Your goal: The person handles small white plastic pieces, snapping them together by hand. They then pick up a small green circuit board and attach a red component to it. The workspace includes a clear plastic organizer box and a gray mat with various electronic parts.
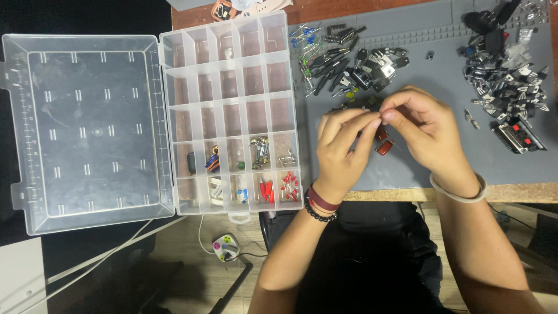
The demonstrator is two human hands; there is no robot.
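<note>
Mat (418, 168) grey on wooden desk (511, 193), cluttered.

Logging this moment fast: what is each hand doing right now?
Left hand: fingers pinched together at the right hand's fingertips; what they hold cannot be told.
Right hand: pinched likewise, contents hidden.

a: where does everything sit relative to the mat (418, 157)?
b: the compartment box (232, 110) lies just left of the mat, its open lid (87, 125) further left. one heap of parts (354, 58) lies on the mat's far left corner, another heap (508, 75) on its far right.
a: and the hands?
b: left hand (340, 154) and right hand (427, 131) meet over the mat's middle.
</note>
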